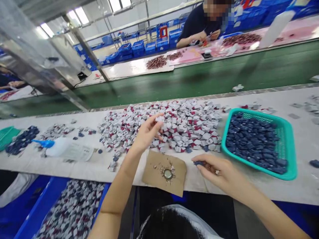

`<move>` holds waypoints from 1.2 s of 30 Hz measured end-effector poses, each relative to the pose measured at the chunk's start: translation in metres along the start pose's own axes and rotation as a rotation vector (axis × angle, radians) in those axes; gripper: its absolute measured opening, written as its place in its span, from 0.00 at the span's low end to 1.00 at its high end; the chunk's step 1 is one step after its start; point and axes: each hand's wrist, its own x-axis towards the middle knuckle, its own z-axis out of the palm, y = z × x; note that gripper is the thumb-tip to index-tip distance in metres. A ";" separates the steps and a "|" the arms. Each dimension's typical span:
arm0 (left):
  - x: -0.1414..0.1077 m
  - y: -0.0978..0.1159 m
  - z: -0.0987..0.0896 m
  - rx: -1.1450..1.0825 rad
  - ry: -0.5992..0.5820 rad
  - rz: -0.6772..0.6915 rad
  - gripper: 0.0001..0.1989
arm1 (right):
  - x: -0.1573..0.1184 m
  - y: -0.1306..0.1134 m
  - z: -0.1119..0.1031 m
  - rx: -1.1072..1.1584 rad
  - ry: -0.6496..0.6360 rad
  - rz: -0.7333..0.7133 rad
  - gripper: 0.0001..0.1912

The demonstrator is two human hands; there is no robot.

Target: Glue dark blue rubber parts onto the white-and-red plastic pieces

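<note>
My left hand [147,133] is over the near side of a broad pile of small grey-white and dark red pieces [196,124], pinching a small white piece [159,119] between thumb and fingers. My right hand [219,167] pinches a small dark blue piece [198,163] just above the worktop, right of a brown cardboard sheet [152,172]. On that cardboard lies a small round dish [167,174] with dark specks scattered around it. Right of my right hand stands a teal plastic basket [290,149] holding many dark blue pieces [251,142].
A clear bottle with a blue nozzle [71,149] lies on the left. Below the table edge, a blue bin [35,202] holds more grey and red pieces. Beyond the green conveyor belt [159,84], a co-worker [199,26] sits by piles of brownish pieces [157,62].
</note>
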 end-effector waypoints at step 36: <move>-0.142 -0.047 0.010 -0.623 0.270 -0.414 0.19 | 0.017 -0.056 0.062 0.143 0.004 -0.180 0.08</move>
